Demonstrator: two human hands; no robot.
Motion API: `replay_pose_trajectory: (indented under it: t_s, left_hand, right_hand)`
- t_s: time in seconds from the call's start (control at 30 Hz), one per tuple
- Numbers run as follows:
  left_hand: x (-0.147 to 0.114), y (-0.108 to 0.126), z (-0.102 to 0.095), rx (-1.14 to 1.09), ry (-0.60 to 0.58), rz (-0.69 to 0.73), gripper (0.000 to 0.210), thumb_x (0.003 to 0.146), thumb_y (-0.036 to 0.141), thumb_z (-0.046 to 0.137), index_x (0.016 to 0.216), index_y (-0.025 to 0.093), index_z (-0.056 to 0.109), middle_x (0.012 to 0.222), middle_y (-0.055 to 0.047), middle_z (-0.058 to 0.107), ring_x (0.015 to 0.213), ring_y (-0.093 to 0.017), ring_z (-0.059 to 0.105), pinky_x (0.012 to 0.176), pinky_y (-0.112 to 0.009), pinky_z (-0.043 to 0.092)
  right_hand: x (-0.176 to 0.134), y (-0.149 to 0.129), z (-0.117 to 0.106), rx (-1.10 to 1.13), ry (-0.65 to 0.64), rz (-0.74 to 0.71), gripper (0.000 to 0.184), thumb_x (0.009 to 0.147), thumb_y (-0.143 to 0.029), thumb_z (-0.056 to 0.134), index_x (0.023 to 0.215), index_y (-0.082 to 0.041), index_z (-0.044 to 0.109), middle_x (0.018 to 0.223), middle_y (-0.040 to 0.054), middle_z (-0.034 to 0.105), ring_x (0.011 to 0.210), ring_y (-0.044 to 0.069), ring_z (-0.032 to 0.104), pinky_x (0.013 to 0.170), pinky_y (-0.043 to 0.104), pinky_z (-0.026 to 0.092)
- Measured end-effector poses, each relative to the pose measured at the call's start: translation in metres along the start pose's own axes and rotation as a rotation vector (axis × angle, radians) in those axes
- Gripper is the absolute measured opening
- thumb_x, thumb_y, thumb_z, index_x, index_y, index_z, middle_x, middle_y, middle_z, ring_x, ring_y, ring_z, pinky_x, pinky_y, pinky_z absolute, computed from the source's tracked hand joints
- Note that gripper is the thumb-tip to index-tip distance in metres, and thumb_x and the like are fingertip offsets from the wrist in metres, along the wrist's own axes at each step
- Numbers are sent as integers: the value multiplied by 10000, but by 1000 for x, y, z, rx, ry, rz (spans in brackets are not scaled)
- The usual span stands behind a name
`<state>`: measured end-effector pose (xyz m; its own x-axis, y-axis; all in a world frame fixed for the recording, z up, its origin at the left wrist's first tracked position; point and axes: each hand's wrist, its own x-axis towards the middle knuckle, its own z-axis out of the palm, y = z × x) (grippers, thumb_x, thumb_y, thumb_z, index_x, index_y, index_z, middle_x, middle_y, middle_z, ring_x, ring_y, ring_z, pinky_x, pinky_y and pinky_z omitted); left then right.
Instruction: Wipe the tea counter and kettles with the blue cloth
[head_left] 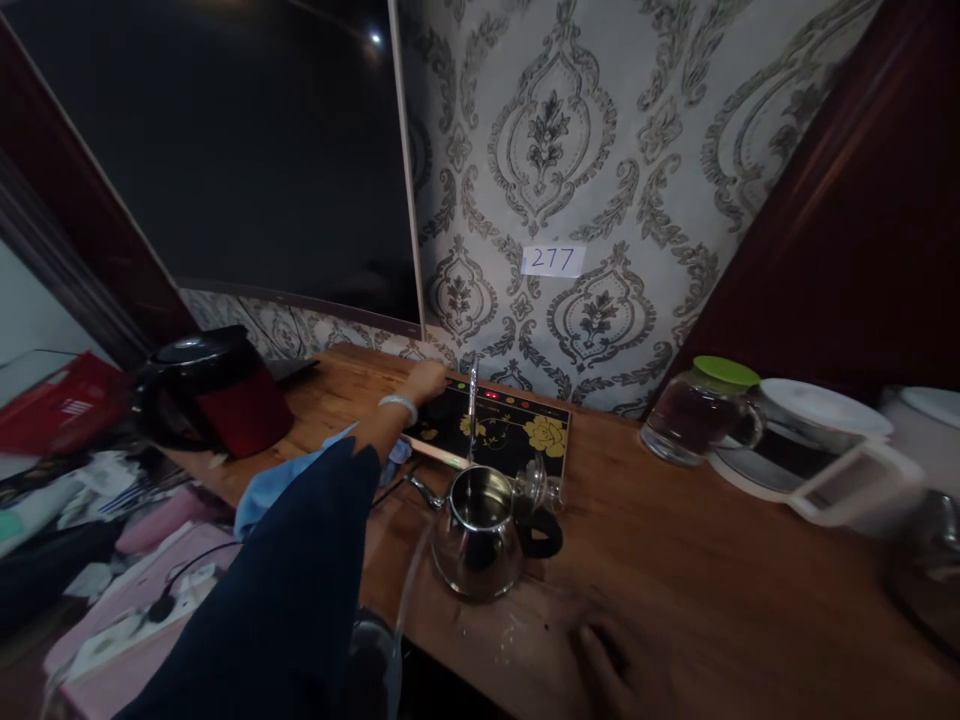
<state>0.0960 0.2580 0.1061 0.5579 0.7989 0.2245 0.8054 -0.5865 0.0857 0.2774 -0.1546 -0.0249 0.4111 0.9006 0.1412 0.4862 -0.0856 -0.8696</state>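
Note:
My left hand (426, 380), with a pale bracelet at the wrist, is at the left end of the black electric tea stove (504, 420); its fingers are turned away and hidden. The stove has gold flowers and lit red digits. A metal spout (473, 400) rises over it, and a thin stream seems to fall into the open kettle (478, 560). The shiny kettle stands upright in front, black handle to the right. Its glass-knobbed lid (532, 483) is tipped back at the rim. Low down, my right hand (619, 670) lies dim by the wooden table, thumb apart, holding nothing visible.
A black and red kettle (217, 390) stands at left, by a blue cloth (281, 490). A green-lidded glass jug (686, 415) and a white-handled container (817, 450) stand at right. Below left is a pink box with a power strip (127, 635). A clear tube (409, 590) hangs over the front edge.

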Motion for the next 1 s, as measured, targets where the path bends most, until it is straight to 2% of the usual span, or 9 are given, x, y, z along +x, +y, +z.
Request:
replay_pose_trajectory:
  t_s: [0.1,0.17,0.23,0.33,0.43,0.5,0.63,0.83,1.0]
  left_hand:
    - [-30,-3,-23,-4,64,-31,292,897,127,481,1130,121,657,1091,-145,662,1062,-202,606,957,-295,454]
    - [-61,-1,-31,-39,143,-52,325,910,144,428,1157,136,639,1128,-122,657,1046,-182,597,940,-272,450]
    - [-100,5,-31,-163,287,-96,292,929,203,395,1046,144,655,1039,-95,669,960,-166,600,874,-254,459]
    - [-167,19,-12,-458,524,-230,346,941,351,370,723,181,579,708,-24,591,702,-142,536,688,-236,439]
    - [-224,36,21,-710,553,-280,421,906,495,403,612,203,479,606,6,504,611,-137,470,586,-242,387]
    - [-250,46,41,-816,526,-296,453,880,547,418,593,203,478,591,7,492,598,-142,463,568,-251,376]
    - [-271,59,58,-845,512,-324,492,851,573,434,525,206,411,532,17,421,548,-131,419,534,-255,339]
    - [-271,58,53,-880,506,-344,481,826,585,416,519,221,348,511,31,361,532,-120,377,528,-251,342]
    - [-271,53,63,-893,466,-368,422,833,522,424,546,219,356,535,35,372,561,-115,377,547,-240,341]
  right_hand:
    - [-1,-9,-3,-30,-17,-2,371,873,-492,477,694,-230,668,701,31,692,694,206,644,650,254,477]
    - [-2,-13,-3,-25,-12,13,377,877,-481,453,678,-225,647,678,26,679,668,199,628,635,254,467]
    - [-3,-15,-1,1,-11,14,386,875,-487,444,656,-219,617,649,21,654,637,189,605,612,252,453]
    - [-3,-14,4,53,19,1,400,854,-513,444,640,-212,597,610,15,617,609,184,578,579,255,435]
    - [-2,-12,7,105,26,-13,391,835,-518,457,661,-203,610,629,22,626,625,192,584,584,267,438]
    - [-1,-10,7,125,23,-33,374,829,-511,473,678,-200,615,663,29,643,670,202,602,617,275,452]
    - [1,-6,8,114,48,-83,373,820,-514,471,669,-201,607,670,31,648,697,206,605,650,286,459]
    - [2,-6,8,109,53,-87,356,793,-497,466,689,-195,623,677,40,661,696,212,609,660,300,458]
    - [2,-7,5,81,39,-83,341,752,-509,468,690,-206,612,704,52,668,715,217,609,686,306,453]
